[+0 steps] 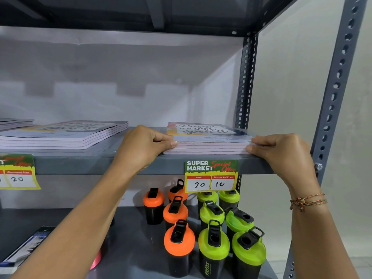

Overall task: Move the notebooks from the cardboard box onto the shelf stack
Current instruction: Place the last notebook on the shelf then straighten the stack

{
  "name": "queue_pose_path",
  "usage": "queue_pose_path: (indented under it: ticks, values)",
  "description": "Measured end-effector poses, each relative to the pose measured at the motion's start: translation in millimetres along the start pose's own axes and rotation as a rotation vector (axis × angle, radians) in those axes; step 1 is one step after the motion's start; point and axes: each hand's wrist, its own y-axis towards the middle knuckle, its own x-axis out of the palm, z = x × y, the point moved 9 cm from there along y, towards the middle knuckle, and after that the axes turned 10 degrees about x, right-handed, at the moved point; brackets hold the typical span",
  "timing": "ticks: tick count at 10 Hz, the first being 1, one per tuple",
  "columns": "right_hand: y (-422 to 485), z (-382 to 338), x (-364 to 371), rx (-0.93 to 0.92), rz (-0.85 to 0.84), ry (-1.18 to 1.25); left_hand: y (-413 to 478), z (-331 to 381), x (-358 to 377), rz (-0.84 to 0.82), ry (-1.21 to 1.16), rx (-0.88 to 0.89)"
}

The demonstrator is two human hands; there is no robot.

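Observation:
A stack of notebooks (209,137) with lettered covers lies on the right end of the grey shelf (112,164). My left hand (143,146) grips the stack's left front corner, thumb on top. My right hand (281,150) grips its right front corner. A second stack of notebooks (66,135) lies on the same shelf to the left, and the edge of a third stack (14,123) shows at the far left. The cardboard box is out of view.
Price tags (211,176) hang from the shelf's front edge. On the shelf below stand several shaker bottles, orange-lidded (179,236) and green-lidded (214,240). A perforated metal upright (334,97) runs at the right. A boxed item (26,248) lies lower left.

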Motion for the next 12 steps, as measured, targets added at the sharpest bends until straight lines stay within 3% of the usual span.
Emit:
queue_pose_path:
  ticks: [1, 2, 3, 5, 10, 12]
  values:
    - [-7.0, -19.6, 2.9, -0.126, 0.026, -0.110, -2.1, 12.2, 0.9, -0.015, 0.098, 0.086]
    - [-16.3, -45.5, 20.3, -0.304, -0.051, -0.186, 0.3, 29.6, 12.7, -0.077, 0.204, 0.219]
    - [-21.2, -62.4, 49.3, -0.434, -0.229, -0.237, 9.8, 41.4, 36.3, -0.255, 0.275, 0.338]
    - [-15.0, -54.1, 48.6, -0.403, -0.200, -0.198, 20.1, 27.8, 39.1, -0.337, 0.230, 0.298]
    - [-12.3, -52.7, 48.8, -0.352, -0.223, -0.189, 12.7, 36.9, 42.2, -0.316, 0.295, 0.395]
    - [-85.5, -56.5, 29.3, -0.702, 0.137, -0.127, 11.4, 39.3, 53.5, -0.398, 0.362, 0.463]
